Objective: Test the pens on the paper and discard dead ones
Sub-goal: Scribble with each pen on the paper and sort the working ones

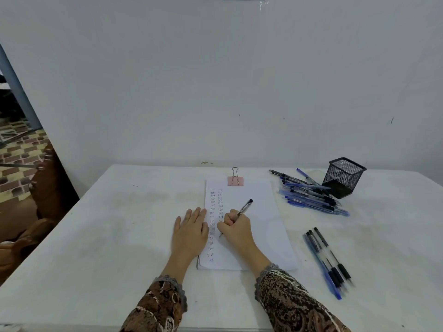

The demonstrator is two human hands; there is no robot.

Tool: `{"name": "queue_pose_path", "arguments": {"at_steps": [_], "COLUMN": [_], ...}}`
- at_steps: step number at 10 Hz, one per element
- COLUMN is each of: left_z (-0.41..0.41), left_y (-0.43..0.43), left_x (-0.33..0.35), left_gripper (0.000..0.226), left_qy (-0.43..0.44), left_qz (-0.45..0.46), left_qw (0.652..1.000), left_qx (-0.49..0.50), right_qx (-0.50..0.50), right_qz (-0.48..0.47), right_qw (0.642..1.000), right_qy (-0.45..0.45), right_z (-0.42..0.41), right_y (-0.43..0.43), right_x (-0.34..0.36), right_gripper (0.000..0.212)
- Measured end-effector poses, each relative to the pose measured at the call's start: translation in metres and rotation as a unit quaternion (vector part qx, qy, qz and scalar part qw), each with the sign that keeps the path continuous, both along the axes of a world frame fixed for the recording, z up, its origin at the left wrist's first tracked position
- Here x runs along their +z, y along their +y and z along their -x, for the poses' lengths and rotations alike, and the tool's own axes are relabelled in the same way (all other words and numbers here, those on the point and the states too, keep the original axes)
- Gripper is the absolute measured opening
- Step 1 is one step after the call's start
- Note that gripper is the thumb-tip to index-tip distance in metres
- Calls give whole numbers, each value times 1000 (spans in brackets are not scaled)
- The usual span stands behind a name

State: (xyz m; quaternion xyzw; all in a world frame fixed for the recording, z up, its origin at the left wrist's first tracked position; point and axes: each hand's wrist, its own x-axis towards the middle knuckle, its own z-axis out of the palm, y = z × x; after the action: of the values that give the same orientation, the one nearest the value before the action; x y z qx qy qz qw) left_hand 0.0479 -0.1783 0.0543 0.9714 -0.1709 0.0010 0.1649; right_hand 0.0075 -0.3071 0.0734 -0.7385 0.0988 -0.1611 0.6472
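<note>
A white paper pad (261, 226) lies in the middle of the table, with two columns of small written words down its left side. My right hand (236, 230) grips a pen (244, 208), its tip down on the paper in the second column. Flat beside it, my left hand (190, 232) rests on the table, fingers spread onto the pad's left edge. A heap of blue and black pens (309, 194) lies at the back right. A smaller group of several pens (327, 258) lies at the right, nearer to me.
A pink binder clip (235, 180) holds the pad's top edge. A black mesh pen cup (341, 177) leans tilted behind the heap. The white table (107, 236) meets a white wall at the back. Brown wooden furniture (45, 195) stands off the table's left edge.
</note>
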Motion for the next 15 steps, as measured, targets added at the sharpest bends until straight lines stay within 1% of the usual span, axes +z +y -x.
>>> {"name": "queue_pose_path", "arguments": {"at_steps": [1, 3, 4, 5, 7, 8, 9, 11, 14, 15], "left_z": [0, 0, 0, 1, 0, 0, 0, 0, -1, 0], "left_y": [1, 0, 1, 0, 1, 1, 1, 0, 0, 1], "left_x": [0, -1, 0, -1, -1, -1, -1, -1, -1, -1], "left_gripper": [49, 48, 48, 49, 49, 48, 48, 48, 48, 48], "left_qy": [-3, -5, -5, -4, -6, -7, -7, -4, 4, 0], "left_qz": [2, 4, 4, 6, 7, 8, 8, 10, 8, 12], "left_qw": [1000, 1000, 1000, 1000, 1000, 1000, 1000, 1000, 1000, 1000], "left_qx": [-1, -1, 1, 0, -1, -1, -1, 1, 0, 0], "right_qx": [-20, 6, -22, -19, -12, -28, -16, -44, -37, -48], "right_qz": [13, 28, 15, 33, 42, 38, 55, 51, 41, -104], "right_qw": [1000, 1000, 1000, 999, 999, 999, 998, 998, 998, 993], "right_qy": [-5, 4, -1, -1, -5, -11, -10, -15, -21, -16], "right_z": [2, 4, 4, 3, 4, 5, 5, 4, 7, 7], "right_y": [1, -1, -2, -1, -2, -1, -2, -3, -2, -9], "right_x": [1, 5, 4, 3, 2, 2, 4, 3, 3, 5], "right_gripper": [48, 49, 47, 46, 47, 46, 47, 49, 49, 49]}}
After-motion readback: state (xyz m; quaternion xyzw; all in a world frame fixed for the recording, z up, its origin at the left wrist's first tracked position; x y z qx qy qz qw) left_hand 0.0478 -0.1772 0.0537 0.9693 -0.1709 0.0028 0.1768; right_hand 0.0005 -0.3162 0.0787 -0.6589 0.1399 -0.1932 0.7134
